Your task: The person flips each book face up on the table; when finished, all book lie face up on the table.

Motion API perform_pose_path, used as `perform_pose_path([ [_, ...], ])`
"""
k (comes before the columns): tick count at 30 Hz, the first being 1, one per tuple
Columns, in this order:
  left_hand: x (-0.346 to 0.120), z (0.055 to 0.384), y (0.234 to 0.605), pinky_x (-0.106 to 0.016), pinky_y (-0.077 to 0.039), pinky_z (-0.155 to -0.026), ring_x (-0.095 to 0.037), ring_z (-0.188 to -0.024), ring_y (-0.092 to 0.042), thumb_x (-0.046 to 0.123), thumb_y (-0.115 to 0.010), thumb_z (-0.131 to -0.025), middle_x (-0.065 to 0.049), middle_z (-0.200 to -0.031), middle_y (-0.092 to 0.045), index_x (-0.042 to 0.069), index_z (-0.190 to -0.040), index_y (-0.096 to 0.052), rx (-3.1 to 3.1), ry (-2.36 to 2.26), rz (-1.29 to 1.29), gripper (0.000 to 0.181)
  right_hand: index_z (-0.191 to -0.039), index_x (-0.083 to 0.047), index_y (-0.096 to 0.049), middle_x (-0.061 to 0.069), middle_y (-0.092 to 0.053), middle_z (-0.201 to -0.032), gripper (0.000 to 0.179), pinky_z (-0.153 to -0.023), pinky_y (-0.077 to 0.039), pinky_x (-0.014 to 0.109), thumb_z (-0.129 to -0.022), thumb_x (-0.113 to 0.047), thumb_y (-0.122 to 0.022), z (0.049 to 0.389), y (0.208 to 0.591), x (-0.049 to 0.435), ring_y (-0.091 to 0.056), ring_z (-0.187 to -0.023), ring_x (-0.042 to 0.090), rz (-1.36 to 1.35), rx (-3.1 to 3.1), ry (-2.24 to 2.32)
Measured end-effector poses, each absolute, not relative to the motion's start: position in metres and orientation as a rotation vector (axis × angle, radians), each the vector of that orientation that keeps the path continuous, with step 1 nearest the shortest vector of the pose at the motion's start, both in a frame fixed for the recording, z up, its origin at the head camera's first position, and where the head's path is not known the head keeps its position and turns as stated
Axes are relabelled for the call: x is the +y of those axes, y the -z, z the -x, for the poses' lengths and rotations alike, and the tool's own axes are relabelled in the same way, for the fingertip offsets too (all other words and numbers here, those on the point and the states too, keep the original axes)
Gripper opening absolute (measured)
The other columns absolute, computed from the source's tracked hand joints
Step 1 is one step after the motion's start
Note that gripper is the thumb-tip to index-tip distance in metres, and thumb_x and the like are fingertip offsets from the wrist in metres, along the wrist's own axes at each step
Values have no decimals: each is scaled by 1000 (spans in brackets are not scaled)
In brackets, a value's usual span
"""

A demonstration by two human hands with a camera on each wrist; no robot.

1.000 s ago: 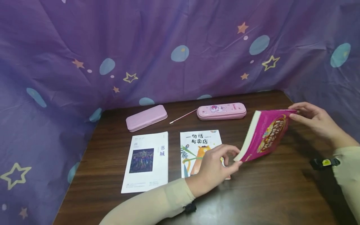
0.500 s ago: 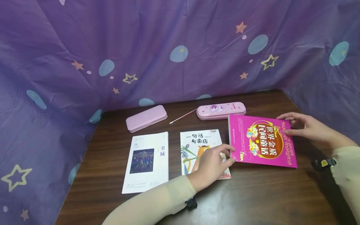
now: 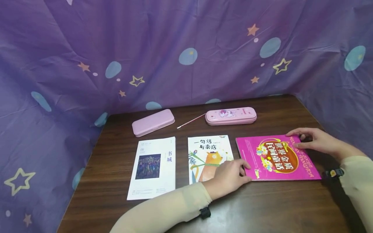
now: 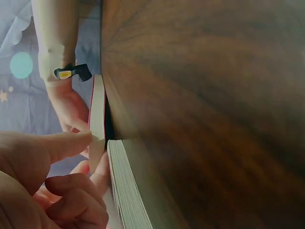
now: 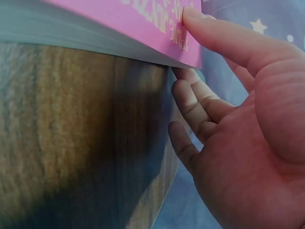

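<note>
A magenta book (image 3: 276, 158) lies cover up, low over the table to the right of the white illustrated book (image 3: 211, 155). My left hand (image 3: 228, 176) pinches its near left corner, thumb at the front edge, partly covering the illustrated book. In the left wrist view the magenta book's page block (image 4: 97, 109) shows a dark gap beneath it, beside the other book's page edges (image 4: 125, 186). At its far right corner my right hand (image 3: 323, 140) grips it. In the right wrist view that thumb (image 5: 224, 40) presses on the cover while the fingers (image 5: 190, 102) curl under the edge.
A white magazine (image 3: 152, 168) with a dark picture lies on the left of the wooden table (image 3: 96, 181). Behind the books are a plain pink case (image 3: 153, 122), a thin stick (image 3: 190, 121) and a pink pencil case (image 3: 231, 116) with a rabbit. A purple curtain (image 3: 157, 48) surrounds the back.
The magenta book has turned from steeply tilted to nearly flat and come down toward the table, both hands lowering with it. The other books and cases have stayed in place.
</note>
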State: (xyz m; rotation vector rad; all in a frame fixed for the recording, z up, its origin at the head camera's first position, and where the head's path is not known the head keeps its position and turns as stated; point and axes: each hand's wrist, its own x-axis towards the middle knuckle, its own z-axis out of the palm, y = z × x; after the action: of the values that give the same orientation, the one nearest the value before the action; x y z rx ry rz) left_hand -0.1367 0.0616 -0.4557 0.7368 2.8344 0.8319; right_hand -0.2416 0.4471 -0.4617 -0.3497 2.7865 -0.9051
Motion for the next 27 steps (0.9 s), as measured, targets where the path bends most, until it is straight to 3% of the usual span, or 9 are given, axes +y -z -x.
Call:
perform_pose_path([
  [8, 67, 135, 449, -12, -35, -54, 13, -62, -51, 38, -81, -86, 27, -73, -66, 32, -113, -71, 2876, -675, -710, 29, -131, -13, -68, 5, -61, -109, 47, -75, -38, 26, -88, -27, -82, 250, 463, 444, -48, -93, 8, 356, 2787, 882],
  [16, 73, 135, 445, -17, -37, -53, 0, -60, -50, 35, -79, -86, 18, -68, -55, 29, -113, -70, 2868, -575, -736, 29, -131, -12, -68, 8, -63, -117, 45, -79, -41, 29, -89, -24, -81, 253, 461, 434, -48, -98, 12, 351, 2771, 842],
  [21, 72, 138, 450, -14, -37, -53, 5, -58, -49, 35, -80, -86, 20, -67, -56, 28, -115, -70, 2805, -658, -733, 31, -131, -12, -69, 9, -63, -116, 45, -79, -40, 30, -89, -23, -81, 254, 462, 430, -47, -98, 14, 361, 2797, 809],
  [27, 66, 143, 454, -11, -38, -56, 14, -58, -49, 40, -82, -87, 25, -68, -63, 30, -121, -69, 2737, -741, -731, 38, -128, -12, -70, 10, -65, -121, 41, -80, -40, 26, -88, -15, -81, 252, 461, 426, -49, -98, 8, 460, 2854, 815],
])
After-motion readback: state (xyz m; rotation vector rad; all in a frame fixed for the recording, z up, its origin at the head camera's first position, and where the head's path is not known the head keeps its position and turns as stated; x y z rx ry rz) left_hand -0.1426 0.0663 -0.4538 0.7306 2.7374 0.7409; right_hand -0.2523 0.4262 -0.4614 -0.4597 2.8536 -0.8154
